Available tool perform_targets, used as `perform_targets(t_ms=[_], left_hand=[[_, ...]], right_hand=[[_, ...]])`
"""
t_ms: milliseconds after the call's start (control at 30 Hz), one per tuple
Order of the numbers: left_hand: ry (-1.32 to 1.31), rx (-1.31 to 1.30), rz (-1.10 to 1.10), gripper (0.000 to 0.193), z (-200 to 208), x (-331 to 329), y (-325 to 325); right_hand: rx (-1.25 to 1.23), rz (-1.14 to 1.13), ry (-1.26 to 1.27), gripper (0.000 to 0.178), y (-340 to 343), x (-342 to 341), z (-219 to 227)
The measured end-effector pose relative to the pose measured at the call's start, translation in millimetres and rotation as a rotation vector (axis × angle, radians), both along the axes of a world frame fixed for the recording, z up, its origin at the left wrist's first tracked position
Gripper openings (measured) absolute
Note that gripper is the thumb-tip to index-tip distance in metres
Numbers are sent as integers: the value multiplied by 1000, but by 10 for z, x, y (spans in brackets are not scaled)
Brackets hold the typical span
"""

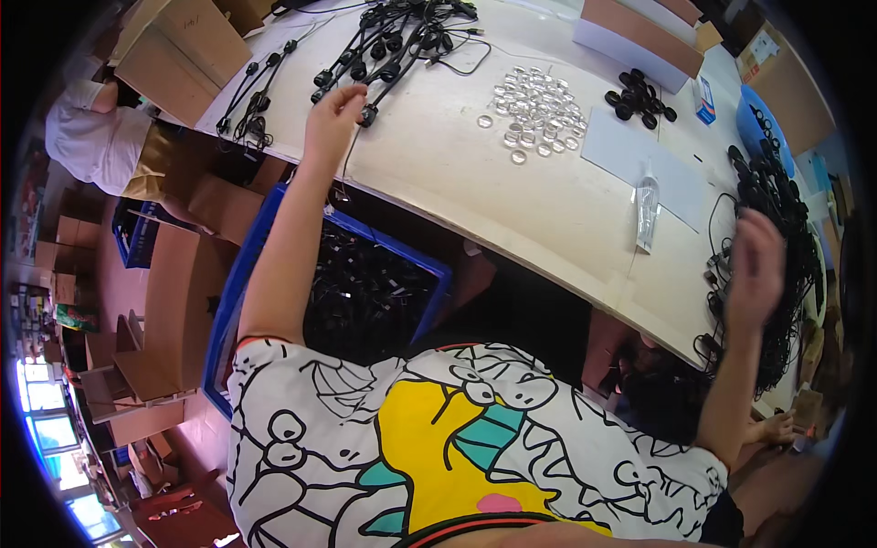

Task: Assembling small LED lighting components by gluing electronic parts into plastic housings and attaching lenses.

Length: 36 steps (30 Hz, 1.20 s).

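1. Biggest thing we've got is the long white flat-topped table (438, 173), a bit scuffed, stretching out in front of us.
2. Next, the blue plastic open-topped crate (393, 244), sitting below the near edge on our left, with loads of dark bits inside, too jumbled to make out.
3. Then the tangled heap of matte black cables (786, 201) along the table's right end, thin loops trailing off its left side.
4. Toward the far left there's a bunch of black corded pieces with chunky round heads (393, 41). They're fanned out roughly side by side, heads mostly toward us, cords running back. One loose cord end curls off to the right.
5. A pale rectangular sheet (614, 146) lies flat, right of centre.
6. Left of it, a cluster of clear, shiny round discs (539, 110), one or two strays at the edge.
7. Our hands: the left (336, 114) has its fingers bent and bunched at the near end of that bunch; the right (758, 265) is blurry beside the heap, so we can't tell its grip.
8. Smallest: one stubby black round head (368, 115) right by our left fingertips. Can't tell if they're actually pinching it.
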<state>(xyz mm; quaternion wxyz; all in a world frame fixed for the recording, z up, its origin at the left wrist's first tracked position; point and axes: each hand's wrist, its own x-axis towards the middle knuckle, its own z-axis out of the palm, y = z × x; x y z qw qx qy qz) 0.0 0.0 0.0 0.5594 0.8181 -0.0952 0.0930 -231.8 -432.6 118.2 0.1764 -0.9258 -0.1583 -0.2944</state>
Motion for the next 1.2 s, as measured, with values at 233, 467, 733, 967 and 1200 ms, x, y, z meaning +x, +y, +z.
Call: perform_targets(t_ms=[233,467,733,967,1200], left_hand=[[-46,712,114,33,362,375,-226],[95,842,23,24,201,568,-145],[79,-464,-176,20,536,612,10],[-206,-580,-205,26,1196,240,147],[-347,-736,-261,24,1271,-217,383]], right_hand=[[234,544,151,19,1472,703,-489],[436,600,266,15,1795,1089,-897],[517,579,337,14,1729,1132,-985],[495,509,312,12,1683,1138,-1001],[481,483,248,13,1703,1157,-1042]])
